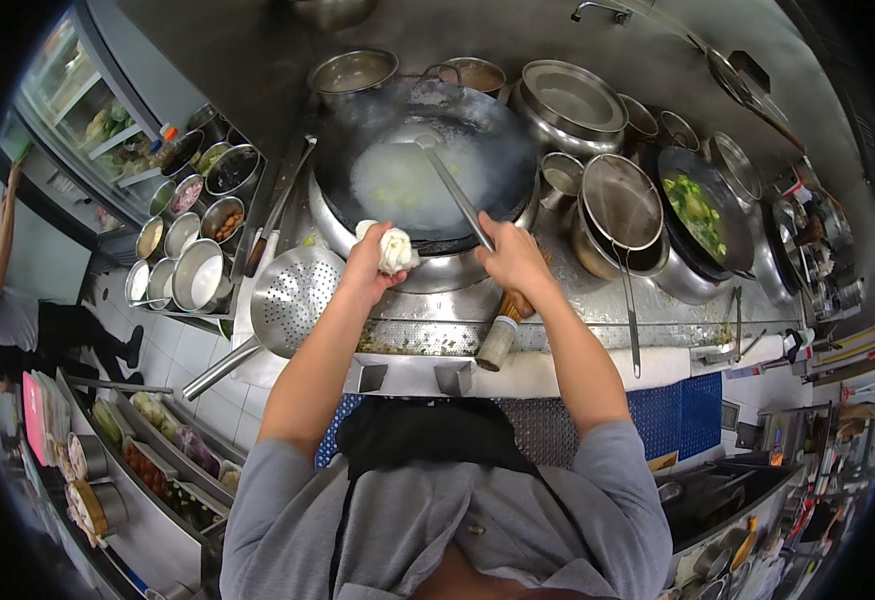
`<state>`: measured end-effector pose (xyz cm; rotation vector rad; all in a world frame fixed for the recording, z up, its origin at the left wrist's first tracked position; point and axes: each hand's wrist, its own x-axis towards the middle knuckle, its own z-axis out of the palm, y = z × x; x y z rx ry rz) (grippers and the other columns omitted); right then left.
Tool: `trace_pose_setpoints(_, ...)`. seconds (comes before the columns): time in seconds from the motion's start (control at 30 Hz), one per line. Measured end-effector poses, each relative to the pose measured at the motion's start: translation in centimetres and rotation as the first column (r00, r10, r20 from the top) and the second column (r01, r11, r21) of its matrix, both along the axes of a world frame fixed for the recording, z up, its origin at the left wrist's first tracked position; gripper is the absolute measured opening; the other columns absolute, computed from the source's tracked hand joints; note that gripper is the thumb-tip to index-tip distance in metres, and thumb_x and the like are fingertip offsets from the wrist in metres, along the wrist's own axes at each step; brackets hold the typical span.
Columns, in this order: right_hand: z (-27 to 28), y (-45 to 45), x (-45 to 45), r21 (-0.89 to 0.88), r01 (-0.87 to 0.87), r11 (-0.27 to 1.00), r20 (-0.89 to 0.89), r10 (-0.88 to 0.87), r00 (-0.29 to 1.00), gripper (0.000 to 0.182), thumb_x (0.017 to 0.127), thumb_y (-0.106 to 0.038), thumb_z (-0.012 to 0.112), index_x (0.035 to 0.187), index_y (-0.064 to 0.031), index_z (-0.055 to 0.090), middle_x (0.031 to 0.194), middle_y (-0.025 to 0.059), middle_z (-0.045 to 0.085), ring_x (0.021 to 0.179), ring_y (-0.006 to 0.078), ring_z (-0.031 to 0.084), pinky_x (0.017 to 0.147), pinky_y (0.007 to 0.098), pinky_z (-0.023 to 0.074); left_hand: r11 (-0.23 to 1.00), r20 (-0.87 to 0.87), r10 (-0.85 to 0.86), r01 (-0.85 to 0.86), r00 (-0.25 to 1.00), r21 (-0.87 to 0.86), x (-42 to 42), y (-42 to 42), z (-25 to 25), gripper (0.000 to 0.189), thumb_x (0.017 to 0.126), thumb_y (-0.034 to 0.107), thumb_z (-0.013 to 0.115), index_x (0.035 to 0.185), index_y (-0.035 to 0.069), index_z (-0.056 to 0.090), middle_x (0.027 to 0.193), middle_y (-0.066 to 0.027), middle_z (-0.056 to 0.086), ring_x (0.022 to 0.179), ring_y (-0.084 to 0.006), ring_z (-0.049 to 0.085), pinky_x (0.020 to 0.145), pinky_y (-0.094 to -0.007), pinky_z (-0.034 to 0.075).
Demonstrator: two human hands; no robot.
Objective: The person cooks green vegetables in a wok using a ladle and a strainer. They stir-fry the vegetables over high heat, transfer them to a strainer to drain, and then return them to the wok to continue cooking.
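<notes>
In my left hand (370, 270) is a crumpled white cloth (396, 251), held at the near rim of a large steaming wok (505, 142). My right hand (512, 255) grips the handle of a long metal ladle (452, 184), whose bowl lies in the cloudy liquid (415, 176) at the wok's far side. Pale green pieces show through the steam in that liquid. Just below my right hand, a bamboo wok brush (499, 341) rests on the stove's front edge. A perforated metal strainer (296, 300) lies beside my left forearm.
At right, a fine-mesh skimmer (622, 202) rests over a metal pot; beyond it a second wok (741, 225) holds green vegetables (692, 214). Metal ingredient containers (197, 274) crowd the left. Another person (14, 315) stands at far left by a glass-door refrigerator (92, 112).
</notes>
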<state>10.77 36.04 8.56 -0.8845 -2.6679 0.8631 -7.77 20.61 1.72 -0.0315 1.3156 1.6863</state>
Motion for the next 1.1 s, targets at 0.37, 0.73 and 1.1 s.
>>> trace_pose_setpoints(0.37, -4.9, -5.3, 12.3, -0.643, -0.042, 0.765, -0.404, -0.293, 0.866, 0.063, 0.085, 0.003, 0.067, 0.143, -0.0025, 0.046, 0.074, -0.0010, 0.060, 0.054, 0.0023, 0.048, 0.048, 0.0204, 0.0419, 0.996, 0.152, 0.072, -0.063, 0.986, -0.062, -0.6, 0.2, 1.5, 0.039, 0.085, 0.044, 0.070, 0.101, 0.011, 0.058, 0.092, -0.0089, 0.066, 0.079, -0.0250, 0.066, 0.066, -0.0393, 0.058)
trace_pose_setpoints(0.73, -5.8, -15.6, 12.5, -0.659, 0.020, 0.752, -0.522, -0.476, 0.708, 0.062, 0.088, 0.001, 0.067, 0.145, -0.0008, 0.042, 0.069, 0.0014, 0.061, 0.048, 0.0059, 0.052, 0.042, 0.0203, 0.0428, 0.983, 0.179, 0.165, -0.176, 0.970, 0.047, -0.8, 3.7, -2.5, 0.012, 0.094, 0.023, 0.050, 0.100, 0.014, 0.056, 0.085, -0.0070, 0.065, 0.073, -0.0248, 0.064, 0.059, -0.0419, 0.050)
trace_pose_setpoints(1.1, -1.4, -21.4, 14.8, -0.580, 0.232, 0.781, -0.469, -0.553, 0.689, 0.060, 0.088, -0.001, 0.066, 0.144, 0.0007, 0.043, 0.069, 0.0028, 0.062, 0.047, 0.0068, 0.052, 0.040, 0.0213, 0.0426, 0.970, 0.403, 0.025, -0.119, 0.915, 0.212, 4.7, -2.6, 1.6, 0.016, 0.094, 0.024, 0.046, 0.092, 0.012, 0.057, 0.082, -0.0066, 0.063, 0.069, -0.0226, 0.062, 0.051, -0.0378, 0.050)
